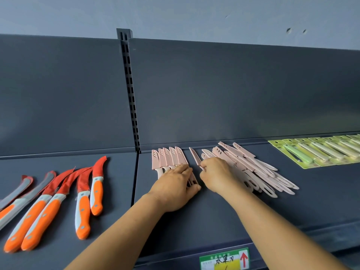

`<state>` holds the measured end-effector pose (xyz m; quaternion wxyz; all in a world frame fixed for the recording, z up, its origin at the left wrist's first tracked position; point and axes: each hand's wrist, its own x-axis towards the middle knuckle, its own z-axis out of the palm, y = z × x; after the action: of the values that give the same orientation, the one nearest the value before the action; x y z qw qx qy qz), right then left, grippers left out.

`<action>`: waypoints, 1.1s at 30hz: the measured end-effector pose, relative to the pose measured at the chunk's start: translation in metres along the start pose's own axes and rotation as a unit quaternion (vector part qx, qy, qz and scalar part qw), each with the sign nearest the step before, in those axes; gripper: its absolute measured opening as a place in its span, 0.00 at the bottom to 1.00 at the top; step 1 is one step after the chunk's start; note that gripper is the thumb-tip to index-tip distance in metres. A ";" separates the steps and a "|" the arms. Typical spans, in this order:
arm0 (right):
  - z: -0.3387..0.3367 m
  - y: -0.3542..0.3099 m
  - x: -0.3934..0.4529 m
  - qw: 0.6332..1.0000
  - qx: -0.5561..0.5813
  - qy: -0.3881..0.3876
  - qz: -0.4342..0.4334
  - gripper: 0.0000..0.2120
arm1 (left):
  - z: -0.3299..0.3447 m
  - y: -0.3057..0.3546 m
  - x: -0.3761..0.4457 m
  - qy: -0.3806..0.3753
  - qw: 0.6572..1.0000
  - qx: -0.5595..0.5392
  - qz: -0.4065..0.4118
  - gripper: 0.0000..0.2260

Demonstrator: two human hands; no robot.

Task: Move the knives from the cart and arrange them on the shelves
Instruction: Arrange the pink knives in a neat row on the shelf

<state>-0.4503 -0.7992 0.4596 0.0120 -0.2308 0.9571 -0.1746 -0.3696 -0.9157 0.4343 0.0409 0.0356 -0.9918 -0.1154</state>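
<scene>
Up on the dark grey shelf (214, 215) both hands were at work among the pink knives; the left hand (175, 185) lay palm down, fingers fairly straight, pressing on the handles of a neat row of pink knives (167, 157) whose sheathed blades pointed toward the far back panel (233, 90); the right hand (216, 172), just beside it, had its fingers curled round the handle of a single pink knife (195, 155), pinching it so that the blade tilted away toward the far side, between the neat row and the loose heap; that loose heap of pink knives (259, 168) sprawled to the right of the right hand, overlapping one another at slanted angles, handles toward the near right; farther right, along the far edge of the shelf, a row of green-carded packets (315, 151) lay side by side, each overlapping the next; on the neighbouring shelf section at left, beyond the slotted upright (130, 90), several orange-handled knives (58, 203) lay with red blade covers pointing far and handles near, two of them close together at the right of the group; a green and yellow price label (224, 259) with a red arrow sat on the near front edge of the shelf, its handwriting too small to read surely; a pale wall (175, 12) rose behind the shelving.
</scene>
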 end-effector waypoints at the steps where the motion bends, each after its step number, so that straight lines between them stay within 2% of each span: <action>1: 0.000 -0.004 0.004 1.000 0.006 0.000 -0.003 0.07 | 0.000 0.000 0.000 0.002 1.000 -0.001 0.001 0.28; 15: 0.000 -0.004 0.009 0.999 0.046 0.004 -0.026 0.10 | -0.003 0.001 -0.001 0.008 1.000 -0.021 0.016 0.29; 17: -0.012 0.008 0.000 0.999 -0.002 0.026 -0.023 0.07 | -0.005 0.005 -0.001 0.011 1.000 -0.009 0.027 0.29; 20: -0.021 0.032 -0.010 0.995 -0.096 0.011 -0.006 0.09 | -0.006 0.014 0.003 0.005 0.999 0.003 0.031 0.30; 24: -0.013 0.049 -0.015 0.997 -0.077 -0.021 -0.012 0.09 | -0.002 0.021 0.009 -0.010 1.000 0.020 0.019 0.28; 26: -0.012 0.052 -0.015 0.997 -0.074 -0.012 -0.013 0.13 | -0.002 0.021 0.009 -0.009 1.000 0.020 0.017 0.27; 33: -0.015 0.054 -0.014 0.997 -0.072 0.012 0.004 0.14 | 0.001 0.018 0.007 0.000 1.000 0.006 0.010 0.27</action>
<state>-0.4629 -0.7425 0.4545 -0.0157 -0.2252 0.9682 -0.1076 -0.3778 -0.8986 0.4383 0.0413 0.0263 -0.9928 -0.1091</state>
